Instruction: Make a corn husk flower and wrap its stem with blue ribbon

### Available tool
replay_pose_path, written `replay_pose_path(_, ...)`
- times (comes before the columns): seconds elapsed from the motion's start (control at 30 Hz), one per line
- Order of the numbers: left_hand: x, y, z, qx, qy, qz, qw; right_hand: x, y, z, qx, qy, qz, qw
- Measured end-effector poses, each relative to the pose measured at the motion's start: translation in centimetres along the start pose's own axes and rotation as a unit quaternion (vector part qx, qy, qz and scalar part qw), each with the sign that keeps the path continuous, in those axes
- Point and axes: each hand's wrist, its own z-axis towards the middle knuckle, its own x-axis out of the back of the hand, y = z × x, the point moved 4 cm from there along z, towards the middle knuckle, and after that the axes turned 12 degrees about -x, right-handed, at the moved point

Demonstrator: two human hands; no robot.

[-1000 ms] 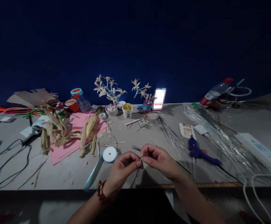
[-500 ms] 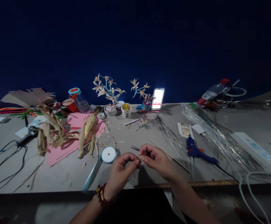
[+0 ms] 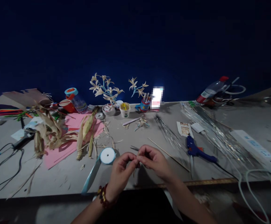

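Observation:
My left hand (image 3: 123, 169), with a beaded bracelet (image 3: 103, 196) at its wrist, is closed in a fingertip pinch. Its fingertips meet those of my right hand (image 3: 153, 162), which is pinched too. Whatever lies between them is small and mostly hidden; a thin strand seems to hang below. Just beyond the fingers lie scissors (image 3: 135, 148), partly covered by my right hand. A spool of light blue ribbon (image 3: 107, 155) rests left of my left hand, its loose end trailing to the table's front edge. A thin wooden stick (image 3: 169, 155) lies right of my right hand.
Dried corn husks (image 3: 85, 133) lie on pink paper (image 3: 60, 154) at left. Husk flowers on blue stems (image 3: 106, 88) stand at the back near a white tub (image 3: 125, 110). At right are a blue glue gun (image 3: 199, 151), wires (image 3: 168, 130) and a power strip (image 3: 254, 147).
My fingertips have drawn slightly closer together, and my right hand has shifted a little left. The whole view has tilted slightly. Things on the table look otherwise unchanged.

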Motion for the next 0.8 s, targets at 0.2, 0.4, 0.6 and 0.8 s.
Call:
replay_pose_path(0.2, 0.1, -0.1, 0.1, -0.008, -0.002, 0.028, 1.0, 0.2, 0.2, 0.1, 0.007, 0.017, -0.001, 1.0)
replay_pose_path(0.4, 0.0, 0.2, 0.1, -0.029, 0.01, 0.047, 0.998, 0.4, 0.5, 0.3, 0.01, 0.03, 0.002, 1.0)
replay_pose_path(0.6, -0.4, 0.2, 0.0, -0.007, 0.037, 0.01, 0.999, 0.2, 0.9, 0.2, 0.022, 0.045, -0.014, 0.999)
replay_pose_path(0.8, 0.1, 0.3, 0.1, 0.011, 0.042, 0.019, 0.999, 9.1, 0.8, -3.5, 0.108, 0.271, -0.23, 0.928)
